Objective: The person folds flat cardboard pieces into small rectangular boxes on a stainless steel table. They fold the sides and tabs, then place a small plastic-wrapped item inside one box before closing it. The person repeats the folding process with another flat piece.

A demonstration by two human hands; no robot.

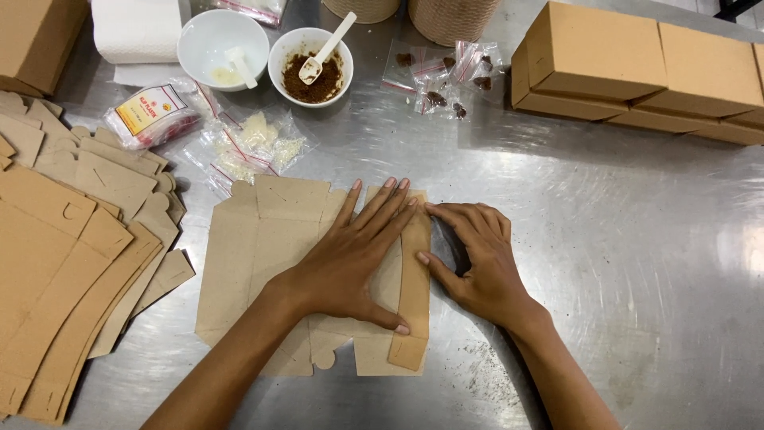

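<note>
A flat brown cardboard box blank (pixel 243 263) lies on the steel table in front of me. My left hand (pixel 350 259) presses flat on its right half, fingers spread and pointing up-right. The blank's narrow right flap (pixel 415 295) is folded up and over. My right hand (pixel 477 259) pushes against that flap's outer edge with fingertips and thumb.
A stack of flat box blanks (pixel 64 271) lies at the left. Folded brown boxes (pixel 637 72) sit at the back right. Two white bowls (pixel 223 40) (pixel 309 68), one with brown powder and a spoon, stand at the back among small zip bags (pixel 255 143) (pixel 442 76).
</note>
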